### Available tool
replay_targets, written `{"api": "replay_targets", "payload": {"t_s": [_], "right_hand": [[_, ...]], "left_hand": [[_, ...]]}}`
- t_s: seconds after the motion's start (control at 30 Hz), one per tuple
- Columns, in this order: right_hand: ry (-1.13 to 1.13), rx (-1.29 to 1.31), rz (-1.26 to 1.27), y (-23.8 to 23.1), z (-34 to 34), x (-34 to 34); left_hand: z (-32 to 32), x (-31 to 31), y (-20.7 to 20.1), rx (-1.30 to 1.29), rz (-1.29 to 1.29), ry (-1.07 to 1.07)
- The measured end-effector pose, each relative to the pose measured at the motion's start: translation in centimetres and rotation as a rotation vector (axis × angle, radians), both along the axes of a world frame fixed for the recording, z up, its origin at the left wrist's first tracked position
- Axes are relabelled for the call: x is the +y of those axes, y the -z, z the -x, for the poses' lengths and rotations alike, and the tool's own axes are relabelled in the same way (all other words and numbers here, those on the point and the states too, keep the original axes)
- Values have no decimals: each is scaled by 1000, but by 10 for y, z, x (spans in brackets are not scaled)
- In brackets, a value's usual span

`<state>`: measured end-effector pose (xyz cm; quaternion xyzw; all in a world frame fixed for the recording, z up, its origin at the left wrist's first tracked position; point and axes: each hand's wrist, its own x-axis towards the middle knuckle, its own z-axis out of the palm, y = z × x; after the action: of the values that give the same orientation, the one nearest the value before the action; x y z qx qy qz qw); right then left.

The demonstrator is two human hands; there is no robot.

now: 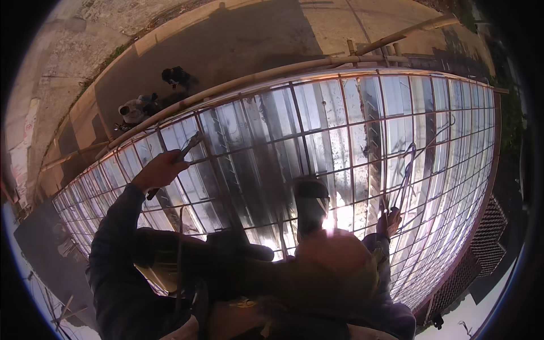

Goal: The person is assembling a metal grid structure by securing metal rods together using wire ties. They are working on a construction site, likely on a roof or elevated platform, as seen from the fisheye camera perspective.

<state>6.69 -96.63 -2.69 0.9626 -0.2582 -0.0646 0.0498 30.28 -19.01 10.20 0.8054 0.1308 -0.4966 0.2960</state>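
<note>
My left hand [158,171] is closed around the handles of pincers [191,143], whose head points up and away over a grid of thin rusty steel bars [293,102]. The grid lies over shiny ribbed metal sheeting [323,148]. On the right, my right hand [389,222] is low over the grid, its fingers closed on a bundle of thin dark tie wires [406,170]. The wires fan out away from me, looped at the far end. Between the hands are my bent knee and my dark boot [311,205] on the grid.
Bamboo poles [249,78] run along the far edge of the deck. Beyond and below it, people [134,111] are on a paved ground [238,42]. A tiled roof [488,232] lies past the right edge. Strong sun glare reflects off the sheeting near my boot.
</note>
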Motion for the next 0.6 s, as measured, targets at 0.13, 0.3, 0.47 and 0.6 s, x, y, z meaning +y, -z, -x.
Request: {"api": "replay_targets", "payload": {"t_s": [0.13,0.3,0.47,0.6], "right_hand": [[-26,53,-101,34,-7,35],[-476,9,-388,71,-133,129],[-641,70,-544,59,-208,213],[-668,105,-569,37,-230,261]], "left_hand": [[15,12,6,-18,25,298],[58,-13,5,-206,55,253],[76,-17,-55,-196,120,132],[89,-3,-70,-225,199,175]]}}
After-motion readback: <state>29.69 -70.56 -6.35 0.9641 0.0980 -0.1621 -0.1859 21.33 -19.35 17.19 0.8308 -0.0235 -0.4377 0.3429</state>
